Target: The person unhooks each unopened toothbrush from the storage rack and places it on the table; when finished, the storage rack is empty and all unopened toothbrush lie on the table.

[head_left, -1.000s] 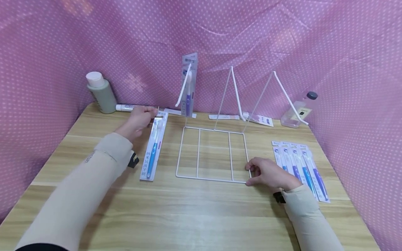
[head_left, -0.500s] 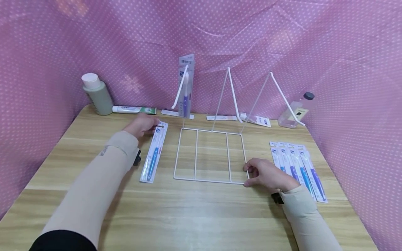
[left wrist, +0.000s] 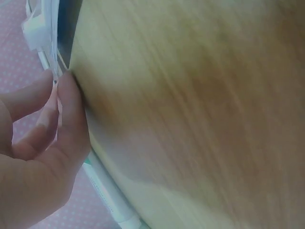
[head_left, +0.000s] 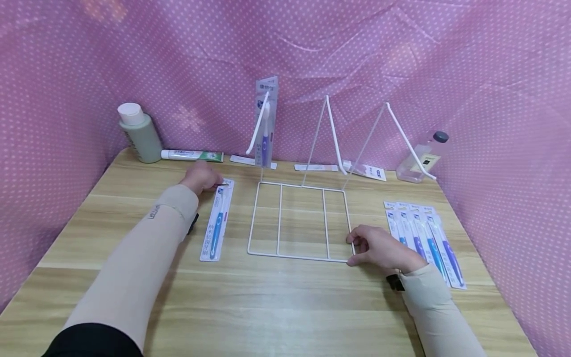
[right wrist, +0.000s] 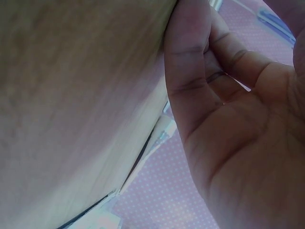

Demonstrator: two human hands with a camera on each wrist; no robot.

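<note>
Where the right hand [head_left: 378, 246] is clamped, the rack [head_left: 302, 186] is hidden; a toothbrush [head_left: 216, 225] is pinched by the left hand [head_left: 200, 176].

I note even, bright head-view lighting, pale glare on the bench [head_left: 285, 302], soft shadows beside both sleeves [head_left: 134, 258]; wrist views dimmer, hazy, soft-focused.

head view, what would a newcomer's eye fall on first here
The white rack mid-table, with a purple toothbrush in its pack hanging at its back left and the right hand holding its near right corner. Left of the rack, the left hand pinches the top of a packed blue toothbrush. Behind it all hangs a pink dotted cloth.
</note>
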